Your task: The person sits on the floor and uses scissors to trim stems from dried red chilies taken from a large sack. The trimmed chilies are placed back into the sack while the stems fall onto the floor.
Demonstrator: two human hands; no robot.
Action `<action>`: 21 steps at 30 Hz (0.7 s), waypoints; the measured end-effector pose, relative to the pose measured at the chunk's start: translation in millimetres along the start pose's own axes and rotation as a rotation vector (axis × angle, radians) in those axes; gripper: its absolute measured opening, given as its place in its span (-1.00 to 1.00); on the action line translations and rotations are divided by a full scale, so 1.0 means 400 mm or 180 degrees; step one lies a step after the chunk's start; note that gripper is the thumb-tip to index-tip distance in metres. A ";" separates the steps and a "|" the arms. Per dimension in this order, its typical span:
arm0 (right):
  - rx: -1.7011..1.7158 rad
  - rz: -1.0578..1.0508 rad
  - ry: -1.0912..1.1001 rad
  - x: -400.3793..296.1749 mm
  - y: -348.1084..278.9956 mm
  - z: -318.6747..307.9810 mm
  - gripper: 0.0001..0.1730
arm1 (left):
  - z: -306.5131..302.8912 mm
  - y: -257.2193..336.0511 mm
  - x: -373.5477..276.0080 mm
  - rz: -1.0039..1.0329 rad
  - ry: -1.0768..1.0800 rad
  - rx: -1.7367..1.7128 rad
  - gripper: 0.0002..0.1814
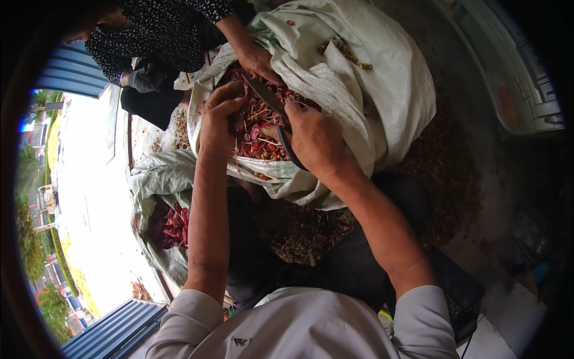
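Dried red chillies [262, 146] with their stalks fill a large white woven sack [394, 76] with its mouth folded back. My right hand [316, 134] grips dark-handled scissors [264, 92], their blades pointing up and left over the chillies. Just left of the blades, my left hand [222, 110] is over the sack's mouth with curled fingers; whether it holds a chilli cannot be seen. Another person's hand [258, 63] reaches into the same sack from above, beside the blade tips.
A smaller woven sack [166, 172] at the left holds red chillies [176, 226]. Stalks and scraps [309, 229] litter the floor between my legs. The other person [157, 33] sits at the upper left, wearing a grey glove [145, 80]. A dark plastic crate [457, 287] stands at the lower right.
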State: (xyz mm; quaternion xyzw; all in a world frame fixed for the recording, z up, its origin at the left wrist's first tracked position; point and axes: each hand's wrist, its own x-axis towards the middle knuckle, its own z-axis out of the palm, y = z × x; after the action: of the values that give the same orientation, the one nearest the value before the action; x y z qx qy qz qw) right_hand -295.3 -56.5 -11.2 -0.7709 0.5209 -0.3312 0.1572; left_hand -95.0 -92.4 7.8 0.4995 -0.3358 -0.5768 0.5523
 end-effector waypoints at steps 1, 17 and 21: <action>-0.0006 0.0003 -0.0017 0.000 0.006 0.001 -0.44 | 0.011 0.009 -0.006 0.0083 -0.0003 0.0076 -0.63; -0.0095 0.0027 -0.0168 -0.010 0.008 -0.013 -0.36 | -0.023 -0.009 0.011 0.0866 -0.0440 0.2604 -0.70; -0.0107 0.0049 -0.0213 -0.009 0.002 -0.017 -0.35 | -0.015 -0.008 0.003 0.1204 -0.0378 0.3132 -0.70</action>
State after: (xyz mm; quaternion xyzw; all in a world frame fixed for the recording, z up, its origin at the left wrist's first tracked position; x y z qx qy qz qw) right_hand -301.2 -52.7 -8.0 -0.7800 0.5268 -0.2951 0.1642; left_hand -90.3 -92.2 2.9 0.5968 -0.6817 -0.2688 0.3270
